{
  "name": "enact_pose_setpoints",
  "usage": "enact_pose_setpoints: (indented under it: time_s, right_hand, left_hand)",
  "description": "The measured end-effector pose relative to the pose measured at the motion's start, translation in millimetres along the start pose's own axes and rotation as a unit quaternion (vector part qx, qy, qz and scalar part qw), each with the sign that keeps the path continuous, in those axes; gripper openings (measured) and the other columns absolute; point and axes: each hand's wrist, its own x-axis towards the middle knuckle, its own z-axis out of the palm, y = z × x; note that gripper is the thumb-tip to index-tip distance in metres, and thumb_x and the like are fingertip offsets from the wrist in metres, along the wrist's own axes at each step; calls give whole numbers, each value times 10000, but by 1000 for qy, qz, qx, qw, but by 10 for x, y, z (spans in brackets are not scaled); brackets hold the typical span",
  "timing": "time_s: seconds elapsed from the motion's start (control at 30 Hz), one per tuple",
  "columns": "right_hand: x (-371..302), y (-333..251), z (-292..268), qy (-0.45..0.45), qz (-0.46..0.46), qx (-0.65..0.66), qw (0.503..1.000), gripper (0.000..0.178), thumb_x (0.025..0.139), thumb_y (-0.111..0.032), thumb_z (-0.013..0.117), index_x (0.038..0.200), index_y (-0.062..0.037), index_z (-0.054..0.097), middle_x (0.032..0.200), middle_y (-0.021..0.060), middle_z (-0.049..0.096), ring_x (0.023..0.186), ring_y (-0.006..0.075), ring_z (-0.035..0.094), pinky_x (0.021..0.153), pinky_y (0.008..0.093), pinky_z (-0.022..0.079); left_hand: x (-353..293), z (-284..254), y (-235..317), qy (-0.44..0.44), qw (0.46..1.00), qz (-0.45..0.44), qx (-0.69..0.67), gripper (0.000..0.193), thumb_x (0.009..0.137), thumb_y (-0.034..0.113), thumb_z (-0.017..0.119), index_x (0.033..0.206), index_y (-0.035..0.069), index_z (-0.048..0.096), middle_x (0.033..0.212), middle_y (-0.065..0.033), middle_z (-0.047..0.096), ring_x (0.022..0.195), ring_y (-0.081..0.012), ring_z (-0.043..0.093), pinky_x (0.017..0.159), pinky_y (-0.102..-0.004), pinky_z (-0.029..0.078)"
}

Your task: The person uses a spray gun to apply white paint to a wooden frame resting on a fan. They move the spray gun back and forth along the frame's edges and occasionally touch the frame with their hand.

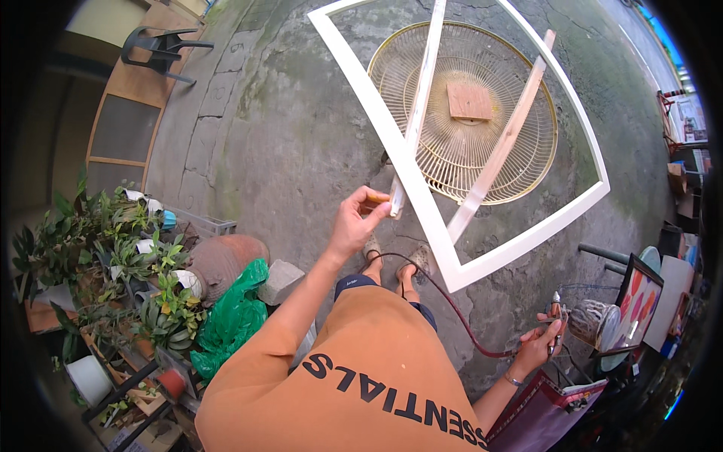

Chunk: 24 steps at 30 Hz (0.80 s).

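Observation:
My left hand (356,221) pinches the near end of a paint-spattered wooden strip (422,90) that passes under a white frame (520,248). The frame has a bowed outline and rests on this strip and a second wooden strip (501,147). Both strips lie across a round, brass-coloured fan grille (392,68) with a square wooden block (469,101) at its middle. Out to the right, my right hand (537,348) is closed around a small metal spray gun (556,310), its nozzle pointing up. A dark red hose (458,315) curves from near my feet towards that hand.
Potted plants (128,256), a clay jar (226,264), a green plastic bag (232,316) and a concrete block (282,282) crowd the left. A dark plastic chair (162,49) stands far left. Right, a framed picture (640,301) and a wire-wrapped roll (591,320) stand near my right hand.

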Motion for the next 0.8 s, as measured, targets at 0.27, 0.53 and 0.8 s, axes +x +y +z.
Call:
enact_pose_setpoints:
  time_s: [0.27, 0.53, 0.8]
  right_hand:
    - [-65, -33, -64, 2, 12, -9, 1000, 426, 1045, -321, 466, 1247, 32, 595, 964, 111, 637, 428, 40, 396, 362, 175, 327]
    - [-124, -107, -107, -3, 9, -25, 1000, 432, 1047, -317, 462, 1251, 41, 591, 961, 109, 641, 412, 47, 396, 364, 176, 313]
    - [-165, -123, -106, -1, 12, -30, 999, 429, 1045, -328, 459, 1246, 23, 601, 931, 111, 671, 404, 47, 413, 357, 158, 336]
  left_hand:
    - [-93, 468, -1, -48, 997, -47, -27, 179, 878, 104, 734, 979, 24, 609, 907, -38, 674, 835, -105, 657, 770, -265, 533]
    - [-144, 1053, -144, -95, 990, -80, -61, 223, 883, 140, 739, 958, 29, 560, 887, -42, 666, 827, -105, 662, 747, -260, 525]
    - [-125, 1743, -344, -93, 965, -143, -198, 277, 896, 181, 728, 1001, 12, 536, 934, -77, 677, 811, -125, 689, 691, -257, 514]
